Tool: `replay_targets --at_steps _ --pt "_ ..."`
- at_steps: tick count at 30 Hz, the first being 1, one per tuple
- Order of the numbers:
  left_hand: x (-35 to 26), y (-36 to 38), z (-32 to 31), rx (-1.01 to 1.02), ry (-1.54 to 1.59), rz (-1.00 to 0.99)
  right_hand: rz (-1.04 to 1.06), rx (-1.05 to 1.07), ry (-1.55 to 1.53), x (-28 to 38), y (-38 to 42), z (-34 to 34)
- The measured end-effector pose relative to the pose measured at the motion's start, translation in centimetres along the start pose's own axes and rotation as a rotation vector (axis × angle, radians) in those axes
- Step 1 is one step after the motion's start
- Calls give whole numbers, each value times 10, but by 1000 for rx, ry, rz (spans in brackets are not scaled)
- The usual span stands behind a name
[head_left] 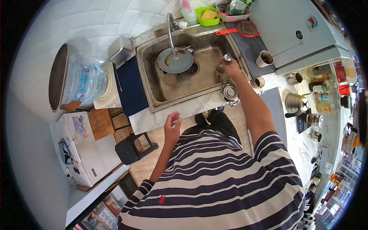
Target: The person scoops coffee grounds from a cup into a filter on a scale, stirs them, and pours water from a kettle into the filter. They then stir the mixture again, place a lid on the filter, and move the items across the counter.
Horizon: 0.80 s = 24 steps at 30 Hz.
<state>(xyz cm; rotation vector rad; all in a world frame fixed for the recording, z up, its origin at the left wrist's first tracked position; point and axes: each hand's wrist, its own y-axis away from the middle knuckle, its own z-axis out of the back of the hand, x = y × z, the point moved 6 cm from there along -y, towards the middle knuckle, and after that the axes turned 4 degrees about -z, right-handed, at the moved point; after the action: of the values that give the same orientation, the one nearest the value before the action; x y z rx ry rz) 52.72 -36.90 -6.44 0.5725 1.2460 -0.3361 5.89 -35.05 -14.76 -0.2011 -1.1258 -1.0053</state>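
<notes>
My right hand (pixel 232 69) reaches over the right side of the metal sink (pixel 209 82). It is closed around a small object with a shiny metal top (pixel 227 57); its kind is hard to make out. Near the sink's front edge hangs my left hand (pixel 172 125), fingers loosely bent and apart, holding nothing. A stained grey plate (pixel 180 63) leans in the sink below the faucet (pixel 170 32), with a small round cup (pixel 170 79) in front of it. A glass pot with a metal lid (pixel 229 92) stands at the front rim below my right wrist.
Right of the sink are a red-handled strainer (pixel 246 28), a cup with dark contents (pixel 264 59) and a small cup (pixel 258 82). A gooseneck kettle (pixel 296 102) stands farther right. A dark mat (pixel 132 90) lies left; a black stool (pixel 134 149) is below.
</notes>
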Motion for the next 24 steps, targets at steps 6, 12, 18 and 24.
replay_targets --at_steps 6,12,18,24 --pt "2 -5 3 -6 -31 18 31 -65 88 8 0 4" --pt "1 -6 3 -4 -20 10 107 -59 112 14 -6 2" --pt "-2 -6 0 9 -54 15 54 -47 124 33 14 12" --pt "-3 -9 -6 23 -90 15 155 -90 192 37 9 12"
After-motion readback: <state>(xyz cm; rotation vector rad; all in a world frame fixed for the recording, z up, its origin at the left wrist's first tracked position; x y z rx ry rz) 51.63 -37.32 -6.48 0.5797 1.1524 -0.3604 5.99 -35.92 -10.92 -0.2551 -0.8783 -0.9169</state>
